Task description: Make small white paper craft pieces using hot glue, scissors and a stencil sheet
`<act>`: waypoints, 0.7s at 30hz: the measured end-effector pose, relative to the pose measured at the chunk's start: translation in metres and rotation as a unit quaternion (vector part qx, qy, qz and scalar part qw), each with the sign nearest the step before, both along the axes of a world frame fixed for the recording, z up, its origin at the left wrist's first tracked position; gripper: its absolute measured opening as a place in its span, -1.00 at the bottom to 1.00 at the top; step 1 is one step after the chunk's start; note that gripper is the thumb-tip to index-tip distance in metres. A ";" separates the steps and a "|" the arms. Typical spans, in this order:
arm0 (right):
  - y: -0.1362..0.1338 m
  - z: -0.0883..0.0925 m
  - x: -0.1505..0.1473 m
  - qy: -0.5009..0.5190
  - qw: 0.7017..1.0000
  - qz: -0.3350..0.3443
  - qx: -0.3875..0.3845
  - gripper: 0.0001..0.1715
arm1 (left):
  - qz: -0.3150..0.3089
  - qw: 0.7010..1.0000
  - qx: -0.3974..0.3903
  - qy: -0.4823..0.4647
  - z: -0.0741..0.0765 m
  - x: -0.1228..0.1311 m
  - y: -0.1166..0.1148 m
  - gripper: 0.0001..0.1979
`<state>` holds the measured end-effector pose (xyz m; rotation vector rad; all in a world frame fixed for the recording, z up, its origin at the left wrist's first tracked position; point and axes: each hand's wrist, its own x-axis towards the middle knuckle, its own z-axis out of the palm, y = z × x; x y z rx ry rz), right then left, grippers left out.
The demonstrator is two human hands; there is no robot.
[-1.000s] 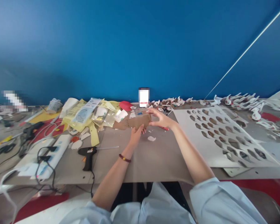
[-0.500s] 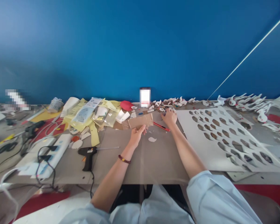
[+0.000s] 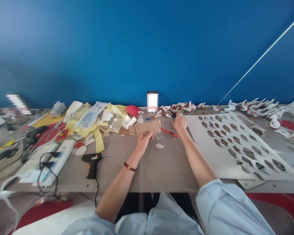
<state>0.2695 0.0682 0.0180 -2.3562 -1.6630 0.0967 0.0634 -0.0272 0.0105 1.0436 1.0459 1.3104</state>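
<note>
My left hand [image 3: 145, 141] grips a strip of brown corrugated cardboard [image 3: 147, 127] by its near edge, thumb on top. Over at the back of the table, my right hand [image 3: 179, 122] has its fingers curled down by a small dark object [image 3: 173, 114]; what lies under the fingertips is hidden. A red utility knife or pen-like tool [image 3: 169, 132] rests between the two hands. Below the cardboard lies a small white leaf-shaped cutout [image 3: 159, 146]. Several small white bird-like pieces [image 3: 186, 106] are heaped just behind my right hand.
A black glue gun [image 3: 93, 160] lies on the left, near a white power strip [image 3: 60, 163] with cables. Yellow packets [image 3: 84, 120] fill the back left. To the right is a white sheet [image 3: 203, 153] with leaf-shaped holes. A phone [image 3: 152, 101] leans against the blue wall.
My right hand has shifted slightly to the right among the small pieces at the back. The cardboard in my left hand has tilted a little and stays held.
</note>
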 end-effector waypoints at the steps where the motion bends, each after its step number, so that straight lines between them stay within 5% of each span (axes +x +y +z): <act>1: 0.000 0.001 0.001 0.002 1.000 -0.005 0.000 -0.49 | 0.003 1.000 -0.004 0.001 0.000 0.000 0.000 -0.69; 8: 0.002 0.009 0.017 0.054 0.998 -0.025 0.001 -0.45 | 0.052 0.997 -0.047 -0.020 -0.004 0.002 0.002 -0.73; 16: 0.007 0.022 0.042 0.217 0.958 0.015 0.188 -0.65 | 0.043 0.997 -0.032 -0.056 -0.006 0.002 0.003 -0.59; 21: 0.007 0.037 0.048 0.297 0.902 0.017 0.313 -0.75 | -0.002 0.997 -0.025 -0.069 -0.005 0.001 0.005 -0.54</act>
